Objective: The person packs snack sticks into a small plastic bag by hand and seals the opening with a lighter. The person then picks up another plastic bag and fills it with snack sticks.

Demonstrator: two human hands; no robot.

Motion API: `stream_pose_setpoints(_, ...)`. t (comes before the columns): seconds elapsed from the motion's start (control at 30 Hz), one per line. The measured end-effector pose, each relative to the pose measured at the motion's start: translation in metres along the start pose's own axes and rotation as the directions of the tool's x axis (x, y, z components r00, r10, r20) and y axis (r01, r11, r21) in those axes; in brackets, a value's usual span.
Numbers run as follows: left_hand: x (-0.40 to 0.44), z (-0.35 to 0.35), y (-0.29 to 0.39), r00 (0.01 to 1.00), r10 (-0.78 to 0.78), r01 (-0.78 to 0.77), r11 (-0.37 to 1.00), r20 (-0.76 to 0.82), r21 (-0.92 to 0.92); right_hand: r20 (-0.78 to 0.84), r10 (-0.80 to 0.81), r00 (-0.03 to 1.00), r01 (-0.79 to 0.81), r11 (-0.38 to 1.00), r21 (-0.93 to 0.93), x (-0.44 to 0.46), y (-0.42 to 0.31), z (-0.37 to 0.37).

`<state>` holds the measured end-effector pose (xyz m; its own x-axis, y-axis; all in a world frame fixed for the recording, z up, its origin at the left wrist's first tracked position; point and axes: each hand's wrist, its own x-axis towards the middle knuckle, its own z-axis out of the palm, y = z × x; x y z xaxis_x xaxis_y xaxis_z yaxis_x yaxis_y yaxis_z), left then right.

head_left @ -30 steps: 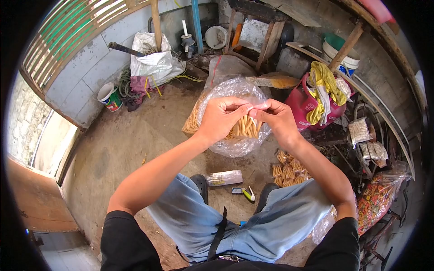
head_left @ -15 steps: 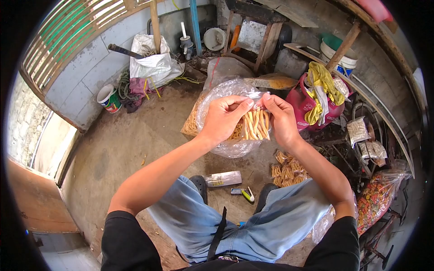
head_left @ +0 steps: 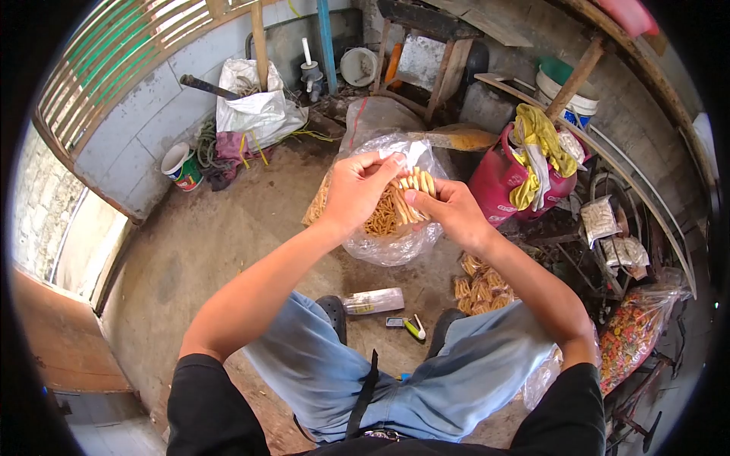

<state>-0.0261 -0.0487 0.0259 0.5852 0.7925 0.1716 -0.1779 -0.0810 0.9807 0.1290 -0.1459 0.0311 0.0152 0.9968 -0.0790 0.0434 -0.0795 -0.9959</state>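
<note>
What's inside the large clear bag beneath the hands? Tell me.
Loose snack sticks show inside the large clear bag; the left hand and held packet cover part, and deeper contents are hidden.

Left hand (head_left: 353, 190) near right hand (head_left: 454, 213), each in a pinch grip

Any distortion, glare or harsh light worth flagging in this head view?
Head view, edges: fisheye curvature, black corners; head view, left: the opening looks washed bright; head view, centre: white highlights on the large clear bag.
</note>
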Motion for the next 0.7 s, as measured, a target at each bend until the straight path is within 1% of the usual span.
stream_pose_setpoints(0.07, 0.003, -0.002, -0.003, 1.000, -0.007, 0.007, 1.000, -0.017, 0.019, -0.009, 0.003, 1.000, -0.003, 1.000, 0.000, 0.000, 0.000, 0.000)
stream_pose_setpoints(0.13, 0.006, -0.004, -0.002, 0.986, -0.128, 0.116, 0.987, -0.106, -0.107, 0.011, -0.011, 1.000, 0.011, 0.999, 0.036, 0.001, 0.003, -0.003)
stream_pose_setpoints(0.17, 0.008, -0.006, -0.001, 0.986, -0.126, 0.115, 0.988, -0.108, -0.106, 0.012, -0.013, 1.000, 0.012, 0.999, 0.036, 0.001, 0.004, -0.004)
stream_pose_setpoints(0.23, 0.010, -0.011, 0.004, 0.969, -0.188, 0.152, 0.965, -0.161, -0.213, -0.039, 0.015, 0.999, -0.011, 0.996, 0.086, 0.000, 0.006, -0.005)
stream_pose_setpoints(0.27, 0.009, -0.014, 0.004, 0.969, -0.187, 0.151, 0.965, -0.163, -0.213, -0.037, 0.014, 0.999, -0.011, 0.996, 0.086, 0.000, 0.008, -0.006)
stream_pose_setpoints(0.33, 0.010, -0.020, 0.004, 0.969, -0.246, 0.229, 0.938, -0.036, -0.261, -0.103, 0.019, 0.995, -0.011, 0.997, 0.072, 0.000, 0.008, -0.008)
stream_pose_setpoints(0.37, 0.010, -0.019, 0.004, 0.969, -0.243, 0.225, 0.939, -0.037, -0.261, -0.102, 0.016, 0.995, -0.009, 0.998, 0.070, 0.000, 0.007, -0.008)
stream_pose_setpoints(0.43, 0.008, -0.015, 0.003, 0.927, -0.371, 0.375, 0.902, 0.059, -0.212, -0.100, 0.024, 0.995, -0.017, 0.997, 0.072, -0.001, 0.006, -0.009)
stream_pose_setpoints(0.47, 0.009, -0.013, -0.001, 0.927, -0.370, 0.374, 0.903, 0.059, -0.212, -0.099, 0.023, 0.995, -0.016, 0.997, 0.071, 0.000, 0.008, -0.009)
stream_pose_setpoints(0.53, 0.008, -0.007, -0.009, 0.967, -0.231, 0.232, 0.973, 0.111, 0.002, -0.052, 0.036, 0.998, -0.034, 0.998, 0.055, 0.002, 0.014, -0.011)
stream_pose_setpoints(0.57, 0.007, -0.005, -0.012, 0.975, -0.193, 0.197, 0.980, 0.111, -0.029, -0.053, 0.036, 0.998, -0.034, 0.998, 0.054, 0.002, 0.016, -0.011)
stream_pose_setpoints(0.63, 0.009, -0.002, -0.020, 0.979, -0.180, 0.187, 0.981, 0.098, -0.057, 0.004, 0.023, 1.000, -0.023, 0.999, 0.041, 0.003, 0.017, -0.010)
stream_pose_setpoints(0.7, 0.010, 0.000, -0.021, 0.982, -0.167, 0.174, 0.981, 0.085, -0.083, 0.009, 0.035, 0.999, -0.035, 0.999, 0.028, 0.002, 0.014, -0.008)
